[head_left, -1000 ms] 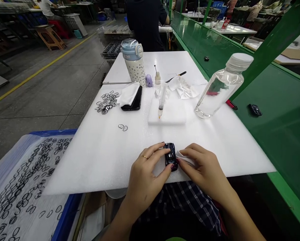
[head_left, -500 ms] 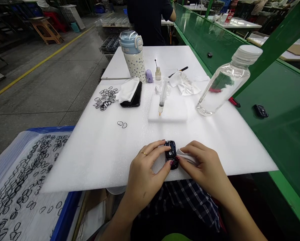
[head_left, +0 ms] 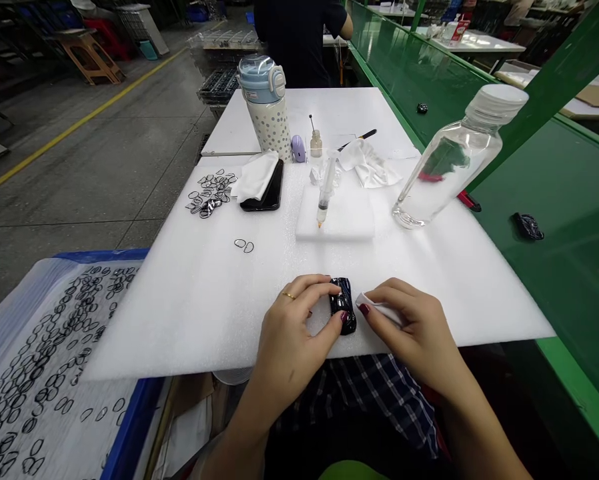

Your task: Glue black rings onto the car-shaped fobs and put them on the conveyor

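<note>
A small glossy black car-shaped piece [head_left: 343, 305] rests on the white foam sheet [head_left: 204, 313] near its front edge. My left hand [head_left: 299, 333] grips it from the left, fingers at its far end and thumb on its near side. Just right of the piece, my right hand [head_left: 412, 327] pinches a folded white cloth [head_left: 387, 311], apart from the piece. Beyond them a syringe [head_left: 325, 197] with an orange tip leans on a white foam block [head_left: 349, 223]. Two thin black rings [head_left: 244, 246] lie to the left.
A pile of black rings [head_left: 210, 192], a phone [head_left: 265, 193] under a white cloth, a dotted tumbler [head_left: 267, 110] and a clear bottle [head_left: 449, 160] stand farther back. On the right runs a green conveyor [head_left: 569, 287] carrying black pieces. A blue-rimmed tray [head_left: 129, 427] of rings sits lower left.
My right hand has drawn slightly right with the cloth, away from the black piece. My left hand keeps its hold. The nearer black piece on the conveyor has shifted toward me and to the right.
</note>
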Demonstrator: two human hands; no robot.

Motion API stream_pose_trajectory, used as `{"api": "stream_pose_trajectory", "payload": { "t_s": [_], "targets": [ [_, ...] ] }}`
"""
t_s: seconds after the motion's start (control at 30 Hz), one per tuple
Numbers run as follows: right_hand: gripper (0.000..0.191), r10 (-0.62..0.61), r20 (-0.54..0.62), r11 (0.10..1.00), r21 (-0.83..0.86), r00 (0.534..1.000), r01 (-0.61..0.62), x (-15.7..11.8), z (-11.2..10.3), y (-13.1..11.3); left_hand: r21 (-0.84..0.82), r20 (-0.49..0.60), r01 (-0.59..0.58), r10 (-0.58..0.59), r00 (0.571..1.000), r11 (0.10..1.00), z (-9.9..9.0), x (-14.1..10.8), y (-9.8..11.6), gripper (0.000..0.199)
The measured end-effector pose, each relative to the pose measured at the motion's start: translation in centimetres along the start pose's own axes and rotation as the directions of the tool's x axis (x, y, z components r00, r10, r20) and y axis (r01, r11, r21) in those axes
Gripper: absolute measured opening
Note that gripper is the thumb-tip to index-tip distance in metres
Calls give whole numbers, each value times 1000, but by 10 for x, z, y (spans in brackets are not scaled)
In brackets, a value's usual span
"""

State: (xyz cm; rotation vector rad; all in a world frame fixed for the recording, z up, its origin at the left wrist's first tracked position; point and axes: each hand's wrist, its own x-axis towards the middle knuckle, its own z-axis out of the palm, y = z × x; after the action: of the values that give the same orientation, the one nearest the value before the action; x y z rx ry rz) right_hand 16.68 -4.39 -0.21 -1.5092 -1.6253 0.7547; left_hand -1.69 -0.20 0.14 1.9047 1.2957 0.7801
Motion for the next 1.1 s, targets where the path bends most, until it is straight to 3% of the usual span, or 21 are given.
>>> {"api": "stream_pose_trajectory", "payload": {
  "t_s": [0.07, 0.13, 0.2, 0.3, 0.4, 0.53, 0.8, 0.93, 1.0, 1.1],
  "targets": [
    [10, -30, -27, 999, 27, 999, 31, -1, -1, 1, 15, 106, -65, 63, 992, 998, -7, 4, -2, 40],
    [11, -75, -82, 997, 23, 994, 77, -3, -2, 4, 27, 271, -170, 157, 950, 985, -13, 9, -4, 59],
    [10, -139, -169, 990, -30, 976, 136, -7, 1, 7, 41, 367, -238, 207, 907, 970, -16, 12, -6, 63],
    [17, -298, -285, 947, -205, 911, 246, -15, 8, 11, 94, 289, -221, 186, 939, 971, -10, 12, -6, 55],
    [27, -444, -276, 874, -343, 853, 344, -22, 15, 13, 154, 176, -213, 185, 967, 965, -1, 10, -6, 54],
    [28, -487, -183, 834, -388, 854, 393, -24, 23, 9, 180, 150, -230, 205, 967, 956, 3, 8, -6, 51],
    [21, -394, -277, 863, -439, 876, 249, -26, 33, 9, 179, 156, -240, 213, 965, 954, 1, 8, -6, 53],
    [17, -221, -118, 907, -389, 968, 160, -4, 5, 9, 184, 162, -232, 204, 966, 955, 1, 8, -7, 50],
    [24, -166, -118, 846, -527, 979, 80, 11, -13, 8, 175, 170, -225, 196, 966, 959, 0, 8, -8, 56],
    [41, -239, -252, 713, -701, 938, -7, 23, -15, -2, 74, 161, -183, 169, 972, 980, -4, 7, -10, 82]
  ]
}}
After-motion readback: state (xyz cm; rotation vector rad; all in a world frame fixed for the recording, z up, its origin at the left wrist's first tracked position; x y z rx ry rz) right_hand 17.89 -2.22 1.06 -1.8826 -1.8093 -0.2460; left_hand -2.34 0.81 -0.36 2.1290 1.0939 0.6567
